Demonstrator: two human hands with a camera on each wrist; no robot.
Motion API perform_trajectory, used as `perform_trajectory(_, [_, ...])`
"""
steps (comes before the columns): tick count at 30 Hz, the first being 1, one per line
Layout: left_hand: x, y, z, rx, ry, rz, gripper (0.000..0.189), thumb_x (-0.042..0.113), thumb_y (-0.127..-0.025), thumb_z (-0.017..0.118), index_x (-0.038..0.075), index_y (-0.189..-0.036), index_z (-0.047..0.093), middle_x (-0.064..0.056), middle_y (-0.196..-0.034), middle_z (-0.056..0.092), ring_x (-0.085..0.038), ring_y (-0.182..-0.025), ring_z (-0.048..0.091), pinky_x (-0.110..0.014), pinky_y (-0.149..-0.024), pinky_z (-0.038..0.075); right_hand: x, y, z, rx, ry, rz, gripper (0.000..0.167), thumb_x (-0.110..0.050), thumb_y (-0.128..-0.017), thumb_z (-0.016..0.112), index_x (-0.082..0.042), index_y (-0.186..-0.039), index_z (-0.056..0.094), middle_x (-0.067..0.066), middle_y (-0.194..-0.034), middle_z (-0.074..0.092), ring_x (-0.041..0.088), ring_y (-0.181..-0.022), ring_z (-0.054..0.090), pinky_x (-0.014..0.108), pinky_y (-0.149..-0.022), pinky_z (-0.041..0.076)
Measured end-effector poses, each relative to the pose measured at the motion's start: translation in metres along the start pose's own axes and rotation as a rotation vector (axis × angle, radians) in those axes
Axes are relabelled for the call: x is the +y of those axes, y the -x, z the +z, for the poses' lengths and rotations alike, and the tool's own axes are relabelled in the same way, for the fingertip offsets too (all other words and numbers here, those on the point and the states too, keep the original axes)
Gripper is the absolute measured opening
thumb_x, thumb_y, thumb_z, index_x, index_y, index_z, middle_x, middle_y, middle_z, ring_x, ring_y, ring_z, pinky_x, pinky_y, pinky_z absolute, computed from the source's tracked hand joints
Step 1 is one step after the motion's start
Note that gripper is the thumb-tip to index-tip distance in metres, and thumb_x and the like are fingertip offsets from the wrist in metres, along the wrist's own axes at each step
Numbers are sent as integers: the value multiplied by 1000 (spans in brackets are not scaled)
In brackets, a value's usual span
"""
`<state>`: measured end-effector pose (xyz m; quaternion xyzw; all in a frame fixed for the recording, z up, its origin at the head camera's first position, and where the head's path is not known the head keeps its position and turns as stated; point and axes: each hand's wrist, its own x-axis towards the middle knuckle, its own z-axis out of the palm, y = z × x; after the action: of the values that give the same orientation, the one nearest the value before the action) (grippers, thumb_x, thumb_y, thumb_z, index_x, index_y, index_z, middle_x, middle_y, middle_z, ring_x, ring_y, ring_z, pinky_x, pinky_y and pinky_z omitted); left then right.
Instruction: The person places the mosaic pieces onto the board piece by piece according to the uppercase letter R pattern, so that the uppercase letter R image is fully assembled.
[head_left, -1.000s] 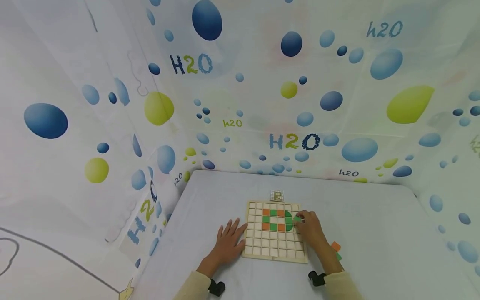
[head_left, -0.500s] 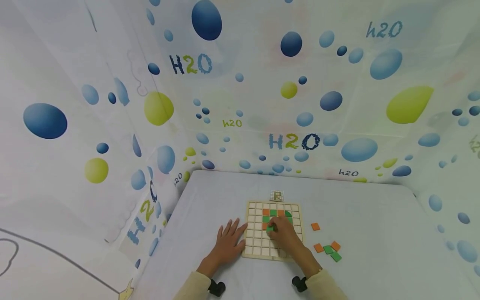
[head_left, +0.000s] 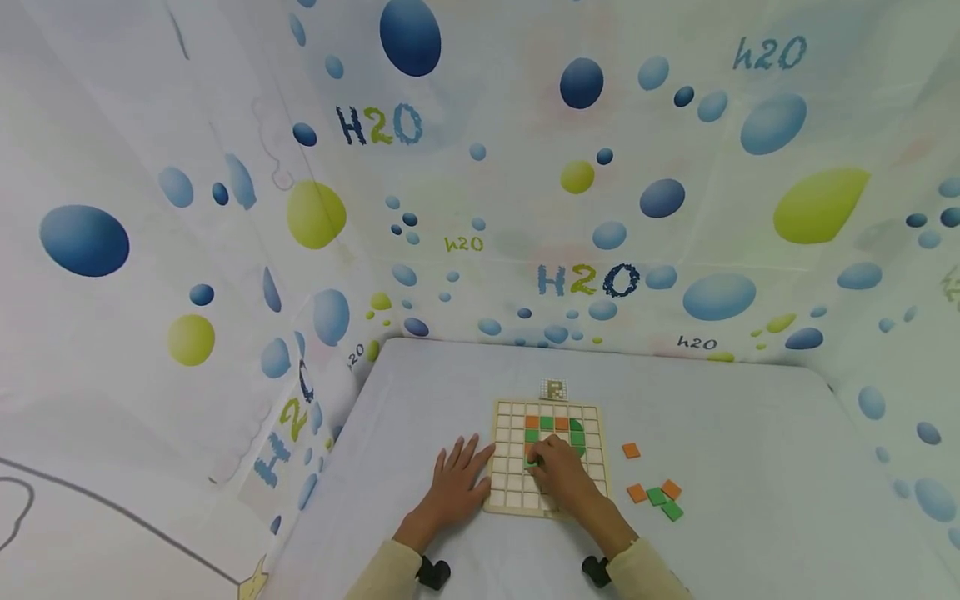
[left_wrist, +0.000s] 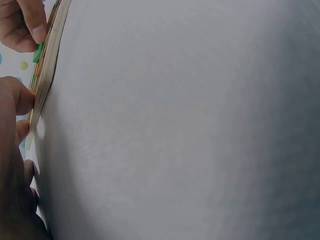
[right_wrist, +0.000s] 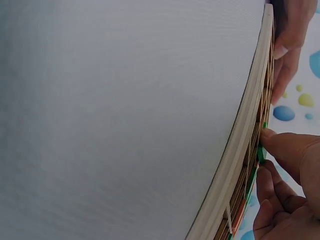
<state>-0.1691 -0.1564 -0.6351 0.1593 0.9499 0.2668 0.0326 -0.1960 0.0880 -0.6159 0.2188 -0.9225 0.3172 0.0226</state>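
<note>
A square wooden grid board (head_left: pixel 512 487) lies on the table, with orange and green tiles set in some cells. In the head view my left hand (head_left: pixel 453 492) rests with spread fingers against the board's left edge; the left wrist view shows its fingertips touching that edge. Over the middle of the board is my right hand (head_left: pixel 564 473). Its thumb and fingers pinch a small green tile (right_wrist: pixel 262 153), seen on edge in the right wrist view. Part of the tile pattern, including a green tile (head_left: pixel 532 436) and an orange tile (head_left: pixel 532 422), shows around the right hand, which hides the rest.
Right of the board lie several loose tiles: an orange tile (head_left: pixel 632 451) by itself, and a group with another orange tile (head_left: pixel 637 493) and a green tile (head_left: pixel 672 510). A small pattern card (head_left: pixel 554 389) sits behind the board. A printed curtain surrounds the table.
My right hand has moved left from the board's right edge to the lower left of the tile pattern, with a green tile pinched. The left hand has stayed in place.
</note>
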Motion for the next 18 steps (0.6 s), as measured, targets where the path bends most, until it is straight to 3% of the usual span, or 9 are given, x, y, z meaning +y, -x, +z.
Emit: perform_trajectory(18, [4, 0, -3, -5, -19, -14, 56, 31, -107, 48, 17, -161, 45, -20, -171, 30, -49, -159, 20, -76, -121, 11, 0, 8, -2, 25, 70, -77, 10, -8, -91, 81, -14, -95, 74, 0, -102, 64, 17, -93, 59, 39, -81, 54])
